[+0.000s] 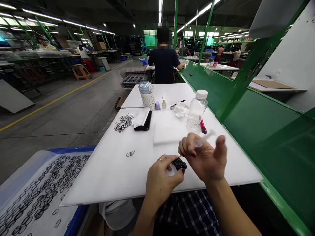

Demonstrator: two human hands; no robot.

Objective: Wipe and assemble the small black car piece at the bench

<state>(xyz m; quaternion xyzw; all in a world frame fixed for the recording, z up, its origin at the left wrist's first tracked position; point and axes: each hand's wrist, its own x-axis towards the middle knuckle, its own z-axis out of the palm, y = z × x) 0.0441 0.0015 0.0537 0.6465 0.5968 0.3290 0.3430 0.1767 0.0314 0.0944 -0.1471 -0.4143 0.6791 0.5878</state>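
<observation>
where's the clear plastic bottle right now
In the head view the clear plastic bottle stands upright on the white table, right of centre, just left of a red pen and beyond the right hand.

Ahead of you the clear plastic bottle (196, 109) and red cutter (203, 126) crowd the bench's (110, 170) right side; the phone (143, 124) blocks far left; bare bench lies between.
</observation>
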